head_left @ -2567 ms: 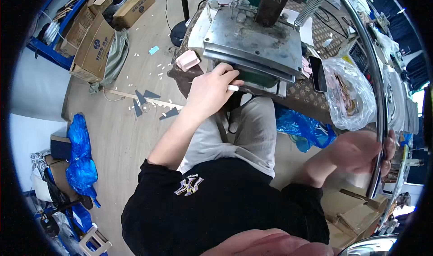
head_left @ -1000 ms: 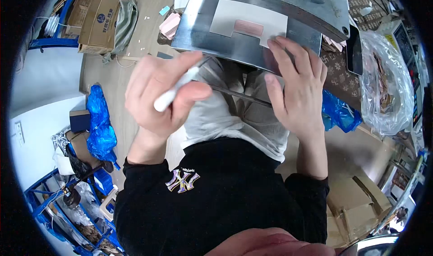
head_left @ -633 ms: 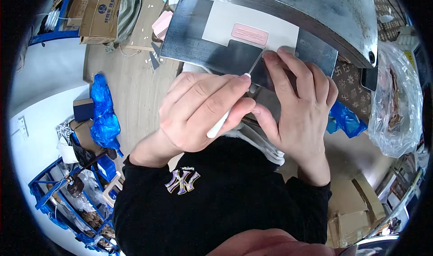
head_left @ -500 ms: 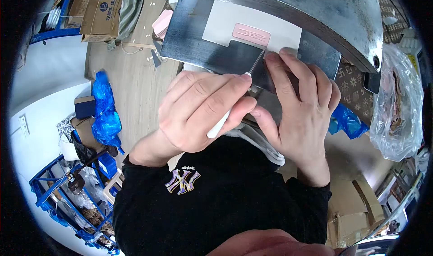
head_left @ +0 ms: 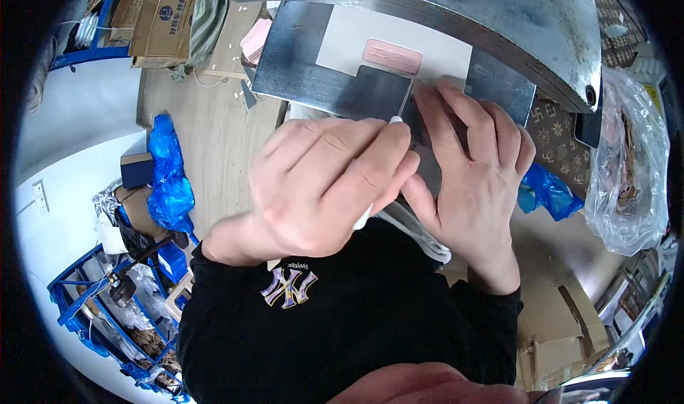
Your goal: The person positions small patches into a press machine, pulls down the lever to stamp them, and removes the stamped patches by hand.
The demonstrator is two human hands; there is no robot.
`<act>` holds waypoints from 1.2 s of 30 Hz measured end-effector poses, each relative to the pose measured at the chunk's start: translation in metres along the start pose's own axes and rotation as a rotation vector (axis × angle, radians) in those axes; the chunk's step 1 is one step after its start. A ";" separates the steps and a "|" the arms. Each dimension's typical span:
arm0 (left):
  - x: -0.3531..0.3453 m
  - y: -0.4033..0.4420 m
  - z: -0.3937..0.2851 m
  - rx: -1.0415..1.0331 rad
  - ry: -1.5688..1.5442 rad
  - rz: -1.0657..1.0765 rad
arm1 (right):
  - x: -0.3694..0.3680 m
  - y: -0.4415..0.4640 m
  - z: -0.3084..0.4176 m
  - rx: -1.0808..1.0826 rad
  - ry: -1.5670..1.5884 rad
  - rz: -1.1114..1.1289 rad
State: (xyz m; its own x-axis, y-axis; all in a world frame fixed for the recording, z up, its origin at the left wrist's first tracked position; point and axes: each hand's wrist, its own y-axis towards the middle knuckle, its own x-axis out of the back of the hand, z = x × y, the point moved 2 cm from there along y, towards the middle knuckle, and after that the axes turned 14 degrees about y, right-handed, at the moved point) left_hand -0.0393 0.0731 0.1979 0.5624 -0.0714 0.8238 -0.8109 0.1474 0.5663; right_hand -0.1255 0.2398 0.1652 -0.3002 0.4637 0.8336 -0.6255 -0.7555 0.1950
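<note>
Left hand (head_left: 328, 183): fingers pinch a white-handled tool (head_left: 406, 97), tip near the marked pink piece (head_left: 392, 56). Right hand (head_left: 474, 169): fingers slightly spread at the white sheet (head_left: 370, 30). Pink piece: flat over the metal plate (head_left: 292, 55); marking apparently done, edge work seemingly unfinished.

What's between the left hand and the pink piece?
The thin shaft of the white-handled tool, running from the left hand toward the pink piece, with metal plate beneath. Head view shows it.
</note>
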 end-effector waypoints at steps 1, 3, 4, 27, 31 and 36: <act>-0.001 0.000 -0.002 -0.012 0.016 -0.005 | -0.001 -0.001 0.000 0.002 0.002 -0.003; -0.003 -0.003 -0.005 -0.038 0.021 -0.021 | -0.001 -0.001 -0.001 0.005 0.010 -0.019; -0.002 -0.004 -0.004 -0.045 0.025 -0.028 | -0.001 0.000 -0.001 0.007 0.022 -0.030; 0.049 -0.024 0.049 0.611 -0.980 -0.177 | 0.032 -0.009 0.036 0.404 -0.100 -0.187; 0.060 -0.034 0.036 0.661 -1.187 -0.098 | 0.031 -0.018 0.061 0.574 -0.064 -0.263; 0.079 -0.048 0.034 0.413 -1.068 -0.180 | 0.028 -0.025 0.075 0.661 0.016 -0.350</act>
State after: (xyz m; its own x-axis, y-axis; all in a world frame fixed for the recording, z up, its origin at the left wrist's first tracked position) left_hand 0.0390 0.0267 0.2366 0.4112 -0.8845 0.2203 -0.8349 -0.2685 0.4805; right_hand -0.0639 0.2371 0.2230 -0.1767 0.7314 0.6587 -0.1251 -0.6805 0.7220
